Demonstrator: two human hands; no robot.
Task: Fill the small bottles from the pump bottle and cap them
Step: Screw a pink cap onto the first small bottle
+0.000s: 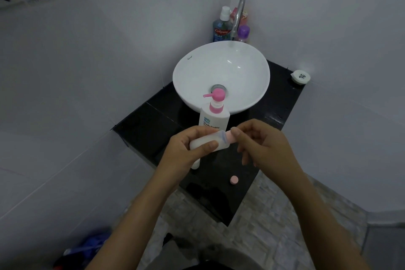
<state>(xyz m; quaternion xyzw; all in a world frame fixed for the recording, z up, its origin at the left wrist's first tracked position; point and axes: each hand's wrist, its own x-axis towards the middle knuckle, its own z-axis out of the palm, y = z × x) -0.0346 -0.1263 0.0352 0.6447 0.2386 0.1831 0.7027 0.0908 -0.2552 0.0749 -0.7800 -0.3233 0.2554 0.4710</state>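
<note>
My left hand (188,149) holds a small translucent bottle (219,141) tilted on its side, with white liquid inside. My right hand (260,144) pinches the pink cap (230,136) at the bottle's mouth. Right behind the hands stands the white pump bottle (213,116) with its pink pump head (217,95), spout pointing left. Another small white bottle (195,164) stands on the black counter, mostly hidden under my left hand. A loose pink cap (234,179) lies on the counter near the front edge.
A white bowl sink (245,85) sits on the black counter (149,125), with a curved tap (238,15) behind it. A mouthwash bottle (221,28) and a purple-capped bottle (243,33) stand in the corner. A round white lid (300,76) lies at the counter's right end.
</note>
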